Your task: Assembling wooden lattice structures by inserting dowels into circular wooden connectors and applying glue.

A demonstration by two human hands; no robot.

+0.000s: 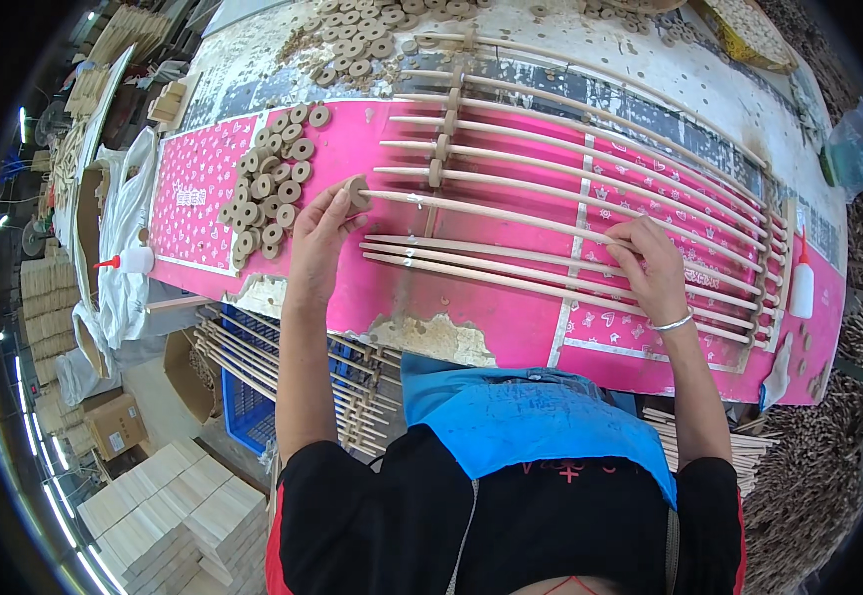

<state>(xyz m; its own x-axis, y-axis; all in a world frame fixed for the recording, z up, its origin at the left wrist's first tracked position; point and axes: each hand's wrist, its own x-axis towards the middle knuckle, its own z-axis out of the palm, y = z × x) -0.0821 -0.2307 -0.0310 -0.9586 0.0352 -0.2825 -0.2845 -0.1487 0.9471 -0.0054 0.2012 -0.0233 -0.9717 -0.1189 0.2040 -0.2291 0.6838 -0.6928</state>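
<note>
Between the fingertips of my left hand (318, 243) is a brown round disc with a hole (356, 192), at the left end of a slim wooden stick (491, 212). Whether the stick's tip sits inside the hole cannot be made out. My right hand (653, 266) pinches the same stick farther along, fingers closed. Other wooden sticks (551, 149) lie side by side beyond it, several with discs (441, 147) near their left ends. More bare sticks (481, 270) lie nearer to me. A pile of loose discs (273, 188) rests left of my left hand.
A pink patterned sheet (193, 233) covers part of the worktable. White bottles with red tips stand at the right (801, 283) and left (137, 260). More discs (357, 40) lie at the far side. Below the near edge are a blue crate (243, 421) and stacked wood (174, 496).
</note>
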